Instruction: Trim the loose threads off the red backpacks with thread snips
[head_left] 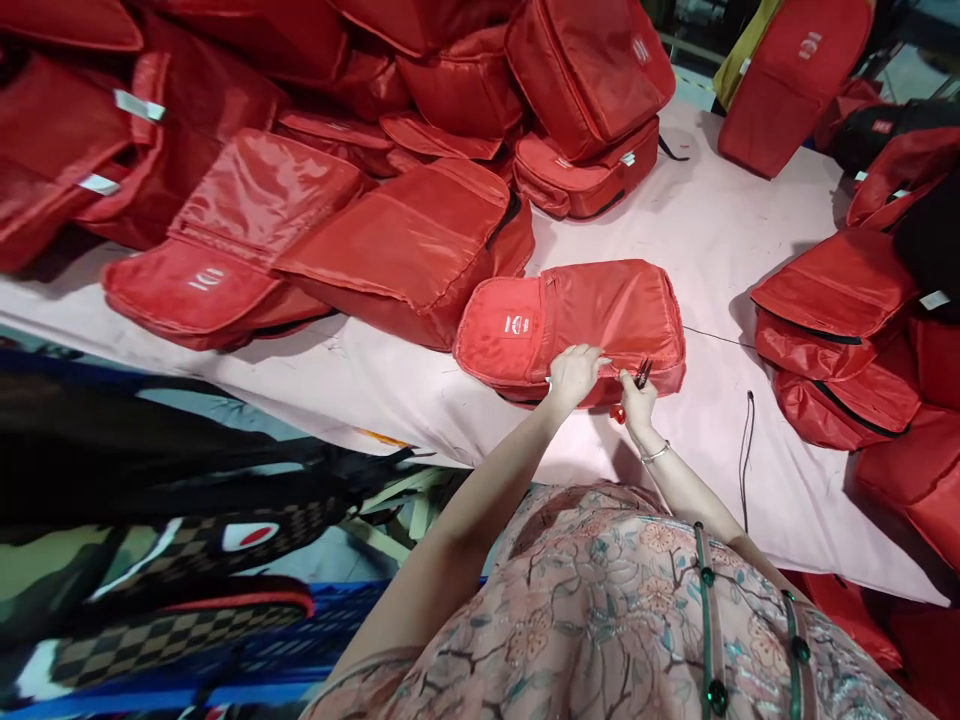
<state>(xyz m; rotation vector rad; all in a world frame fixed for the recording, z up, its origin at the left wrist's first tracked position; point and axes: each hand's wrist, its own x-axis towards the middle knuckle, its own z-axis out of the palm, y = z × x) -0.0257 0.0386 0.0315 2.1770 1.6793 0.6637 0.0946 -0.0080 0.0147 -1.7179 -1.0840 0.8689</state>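
Currently the red bag (611, 305) lies flat on the pale-pink-covered bench (694, 470), nr its front edge, right before the person; white print shows on its left end. L hand (574, 376) rests at the bag's near side, fingers bent against it; can't tell if they pinch any fabric. R hand (637, 400) is just beside it, fingers closed around a small dark two-pronged tool (643, 373), prongs pointing up & away from the person. Small shiny red item (617, 413) shows under the R hand, btwn hand and bench; too small to ID. Bracelet (656, 453) on R wrist. Dark cord (745, 455) lies on the bench to the right, well apart from the bag. More red bags: a big pile (405, 250) at left & back, w/ one almost touching the bag's left end, plus a stack (836, 300) at right.
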